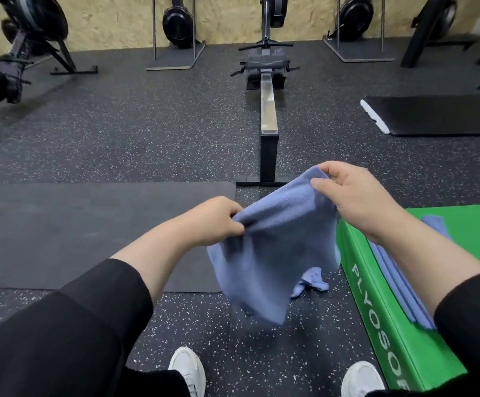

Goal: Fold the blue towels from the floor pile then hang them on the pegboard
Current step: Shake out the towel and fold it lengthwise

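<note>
Partly hiding a crumpled floor towel [311, 280]: blue towel [273, 247] hanging, pinched by left hand [213, 222] and right hand [356, 193] at its corners.

Your hands lift a towel [273, 253] above the gym floor [147, 133].
Behind it stands a rowing machine [268, 90]; a mat [89, 233] lies left, a plyo box [399, 319] right bearing folded towels [399, 285], another towel [310, 282] beneath.

- The crumpled blue cloth pile on the floor [310, 282] lay mostly hidden behind the hanging blue towel [273, 253].
- The folded blue towels [399, 285] on the green foam box [382, 310] were partly covered by the right forearm.
- The box's white lettering was cut off by the bottom edge.
</note>
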Tool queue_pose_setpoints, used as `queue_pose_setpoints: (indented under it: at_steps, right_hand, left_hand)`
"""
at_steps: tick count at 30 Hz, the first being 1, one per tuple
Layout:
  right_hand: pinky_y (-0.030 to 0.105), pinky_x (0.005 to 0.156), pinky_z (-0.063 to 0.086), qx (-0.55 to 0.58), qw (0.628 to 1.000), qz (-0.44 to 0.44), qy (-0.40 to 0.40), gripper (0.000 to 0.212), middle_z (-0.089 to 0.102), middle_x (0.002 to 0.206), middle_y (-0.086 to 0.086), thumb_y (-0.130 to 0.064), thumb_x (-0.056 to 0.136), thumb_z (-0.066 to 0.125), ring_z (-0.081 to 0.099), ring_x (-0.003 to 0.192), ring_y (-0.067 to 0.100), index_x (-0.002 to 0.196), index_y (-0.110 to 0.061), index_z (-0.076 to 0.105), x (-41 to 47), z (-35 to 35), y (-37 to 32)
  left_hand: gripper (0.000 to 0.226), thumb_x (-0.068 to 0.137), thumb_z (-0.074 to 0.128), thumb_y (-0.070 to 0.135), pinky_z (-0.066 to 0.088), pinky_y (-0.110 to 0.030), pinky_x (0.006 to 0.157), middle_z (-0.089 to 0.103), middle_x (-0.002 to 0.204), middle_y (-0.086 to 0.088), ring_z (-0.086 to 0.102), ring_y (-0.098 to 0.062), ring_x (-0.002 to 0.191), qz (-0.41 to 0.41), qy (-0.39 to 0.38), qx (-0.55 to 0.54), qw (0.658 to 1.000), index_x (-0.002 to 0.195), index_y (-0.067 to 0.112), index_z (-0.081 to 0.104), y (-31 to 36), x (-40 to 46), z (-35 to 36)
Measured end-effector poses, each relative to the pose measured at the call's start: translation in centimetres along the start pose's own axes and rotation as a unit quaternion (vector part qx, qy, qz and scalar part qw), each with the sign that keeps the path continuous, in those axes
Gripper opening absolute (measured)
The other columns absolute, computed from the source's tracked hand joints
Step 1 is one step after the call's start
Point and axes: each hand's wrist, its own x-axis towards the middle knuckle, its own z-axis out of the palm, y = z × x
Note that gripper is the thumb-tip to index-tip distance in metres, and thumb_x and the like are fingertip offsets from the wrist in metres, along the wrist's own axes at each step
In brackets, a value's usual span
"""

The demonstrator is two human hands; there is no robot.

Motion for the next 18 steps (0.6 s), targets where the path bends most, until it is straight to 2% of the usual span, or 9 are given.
queue_pose_setpoints:
  at_steps: [3, 7, 9, 11, 13, 15, 17, 18]
  right_hand:
    - [0.037, 0.071, 0.041, 0.009, 1.000, 0.010, 0.023, 0.016, 0.065, 0.075, 0.000, -0.026, 0.090, 0.055, 0.052, 0.073, 0.014, 0.091, -0.024, 0.070, 0.0, -0.9, 0.9]
    - [0.051, 0.077, 0.054, -0.001, 0.997, 0.031, 0.066, 0.019, 0.067, 0.073, -0.005, -0.022, 0.089, 0.053, 0.057, 0.073, 0.015, 0.088, -0.028, 0.070, 0.0, -1.7, 1.9]
    - [0.062, 0.082, 0.055, -0.011, 0.996, 0.044, 0.081, 0.019, 0.069, 0.076, 0.006, -0.024, 0.085, 0.053, 0.057, 0.073, 0.019, 0.089, -0.026, 0.071, 0.1, -2.0, 2.4]
    - [0.066, 0.078, 0.054, -0.035, 0.993, 0.058, 0.101, 0.021, 0.068, 0.084, 0.019, -0.028, 0.082, 0.052, 0.055, 0.070, 0.022, 0.090, -0.026, 0.071, 0.2, -2.4, 2.9]
    - [0.063, 0.076, 0.056, -0.065, 0.988, 0.065, 0.120, 0.020, 0.066, 0.083, 0.020, -0.027, 0.083, 0.052, 0.053, 0.067, 0.022, 0.088, -0.025, 0.071, 0.1, -2.7, 3.0]
    - [0.053, 0.074, 0.058, -0.089, 0.984, 0.061, 0.141, 0.017, 0.063, 0.073, 0.014, -0.023, 0.085, 0.053, 0.052, 0.065, 0.021, 0.085, -0.022, 0.070, 0.0, -3.0, 2.8]
    - [0.040, 0.067, 0.051, -0.107, 0.981, 0.049, 0.157, 0.016, 0.062, 0.068, 0.006, -0.019, 0.090, 0.055, 0.051, 0.064, 0.020, 0.082, -0.021, 0.069, -0.1, -3.2, 2.4]
    - [0.041, 0.067, 0.049, -0.100, 0.981, 0.049, 0.161, 0.015, 0.064, 0.070, 0.007, -0.019, 0.089, 0.056, 0.052, 0.065, 0.019, 0.082, -0.020, 0.069, -0.1, -3.3, 2.2]
  left_hand:
    - [0.021, 0.082, 0.057, 0.013, 0.023, -0.031, 0.050, 0.039, 0.060, -0.004, 0.032, -0.022, 0.062, -0.040, 0.037, 0.079, 0.995, 0.064, 0.014, 0.046, -1.5, 0.3, -0.7]
    - [0.015, 0.088, 0.051, 0.011, 0.033, -0.029, 0.054, 0.057, 0.069, -0.007, 0.047, -0.028, 0.069, -0.084, 0.128, 0.050, 0.987, 0.079, 0.011, 0.063, -3.5, 0.5, -1.9]
    - [0.017, 0.090, 0.049, 0.008, 0.035, -0.028, 0.055, 0.060, 0.072, -0.005, 0.052, -0.028, 0.074, -0.084, 0.162, 0.021, 0.983, 0.082, 0.013, 0.064, -4.3, 0.5, -2.2]
    - [0.020, 0.092, 0.049, 0.011, 0.040, -0.030, 0.061, 0.062, 0.074, -0.002, 0.056, -0.030, 0.078, -0.083, 0.206, 0.006, 0.975, 0.079, 0.018, 0.061, -5.0, 0.5, -2.4]
    - [0.021, 0.097, 0.051, 0.016, 0.040, -0.033, 0.062, 0.060, 0.072, -0.001, 0.054, -0.029, 0.076, -0.065, 0.249, -0.007, 0.966, 0.078, 0.017, 0.061, -5.4, 0.6, -2.5]
    - [0.021, 0.098, 0.055, 0.020, 0.037, -0.032, 0.058, 0.057, 0.069, 0.000, 0.049, -0.023, 0.068, -0.049, 0.274, -0.040, 0.960, 0.080, 0.013, 0.062, -5.3, 0.6, -2.4]
    - [0.018, 0.096, 0.061, 0.022, 0.037, -0.029, 0.057, 0.059, 0.070, 0.001, 0.048, -0.018, 0.065, -0.050, 0.298, -0.122, 0.945, 0.080, 0.013, 0.065, -5.5, 0.7, -2.5]
    - [0.018, 0.094, 0.064, 0.024, 0.040, -0.029, 0.061, 0.060, 0.070, 0.001, 0.048, -0.017, 0.065, -0.054, 0.312, -0.173, 0.933, 0.079, 0.013, 0.065, -5.7, 0.9, -2.6]
